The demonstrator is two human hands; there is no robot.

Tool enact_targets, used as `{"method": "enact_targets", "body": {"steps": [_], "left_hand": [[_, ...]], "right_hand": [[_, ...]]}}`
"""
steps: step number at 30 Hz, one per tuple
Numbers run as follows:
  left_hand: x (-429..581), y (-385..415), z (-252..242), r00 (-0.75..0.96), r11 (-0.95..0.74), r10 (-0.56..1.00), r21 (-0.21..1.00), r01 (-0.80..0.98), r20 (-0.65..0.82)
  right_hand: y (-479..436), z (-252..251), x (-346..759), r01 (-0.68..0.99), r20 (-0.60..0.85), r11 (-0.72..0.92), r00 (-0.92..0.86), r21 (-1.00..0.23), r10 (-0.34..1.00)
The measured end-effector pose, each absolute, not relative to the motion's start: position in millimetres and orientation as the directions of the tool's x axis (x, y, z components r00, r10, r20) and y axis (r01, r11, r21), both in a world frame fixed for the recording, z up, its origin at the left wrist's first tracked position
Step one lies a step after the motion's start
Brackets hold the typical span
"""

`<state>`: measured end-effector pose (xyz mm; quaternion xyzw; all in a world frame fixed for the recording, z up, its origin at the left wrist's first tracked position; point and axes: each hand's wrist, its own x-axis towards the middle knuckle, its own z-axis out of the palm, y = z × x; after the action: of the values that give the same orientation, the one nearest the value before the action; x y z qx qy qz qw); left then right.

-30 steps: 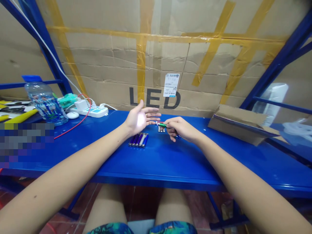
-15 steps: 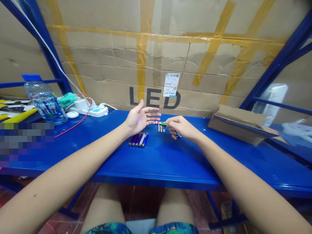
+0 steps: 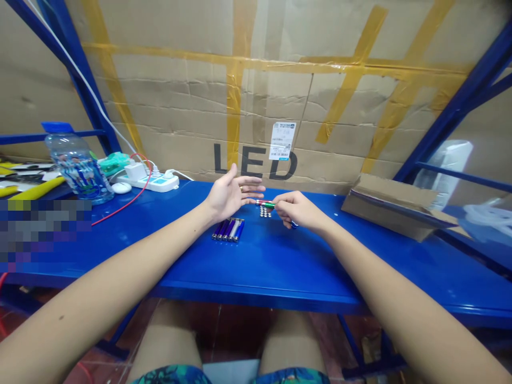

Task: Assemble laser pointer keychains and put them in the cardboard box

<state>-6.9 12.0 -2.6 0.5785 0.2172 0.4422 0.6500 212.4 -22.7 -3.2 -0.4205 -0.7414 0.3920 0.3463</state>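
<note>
My right hand (image 3: 298, 209) is closed around a small green pen-shaped torch (image 3: 266, 204), its tip aimed at the palm of my left hand (image 3: 232, 194). That left hand is held open, fingers stretched out, just above the blue table (image 3: 264, 261). Below the left hand lies a row of several blue and purple torches (image 3: 228, 230) side by side. A small cluster of silver button cells (image 3: 264, 213) sits on the table under the green torch.
A flat cardboard box (image 3: 394, 208) lies at the right. At the left stand a water bottle (image 3: 78, 170), a white power strip (image 3: 149, 182) with plugs and a red cable (image 3: 120, 205). A taped cardboard wall marked LED (image 3: 256, 162) backs the table.
The bright light spot that lay on my left palm a second ago is gone. Both hands have stayed almost where they were.
</note>
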Motion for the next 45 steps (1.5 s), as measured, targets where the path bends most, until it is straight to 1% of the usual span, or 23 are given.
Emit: {"method": "enact_targets", "body": {"steps": [9,12,20,26,36,41,45], "left_hand": [[-6.6,11.4,-2.9,0.508,-0.037,0.834,0.941,-0.338,0.215],[-6.4,10.0,-1.5,0.506,-0.026,0.838,0.941,-0.336,0.204],[-7.0,10.5,-0.6,0.507,-0.052,0.831,0.939,-0.341,0.230],[-5.2,8.6,0.4,0.511,-0.039,0.830,0.939,-0.342,0.221],[-6.2,9.7,0.0,0.508,-0.019,0.838,0.941,-0.339,0.200],[-6.0,9.1,0.9,0.507,0.002,0.841,0.935,-0.355,0.191],[-6.0,9.2,1.3,0.509,-0.002,0.837,0.933,-0.360,0.199]], "right_hand": [[-18.7,-6.1,215.0,0.313,0.188,0.326,-0.399,-0.892,0.898],[-20.3,-5.1,214.0,0.325,0.195,0.337,-0.397,-0.884,0.897],[-24.0,0.7,212.6,0.371,0.215,0.370,-0.396,-0.852,0.893],[-20.3,-3.7,215.6,0.360,0.258,0.396,-0.374,-0.845,0.891],[-20.8,-1.7,216.6,0.357,0.280,0.399,-0.340,-0.845,0.898],[-21.1,0.7,216.5,0.423,0.247,0.374,-0.325,-0.825,0.913],[-21.6,2.2,216.6,0.434,0.247,0.376,-0.325,-0.819,0.913]]}}
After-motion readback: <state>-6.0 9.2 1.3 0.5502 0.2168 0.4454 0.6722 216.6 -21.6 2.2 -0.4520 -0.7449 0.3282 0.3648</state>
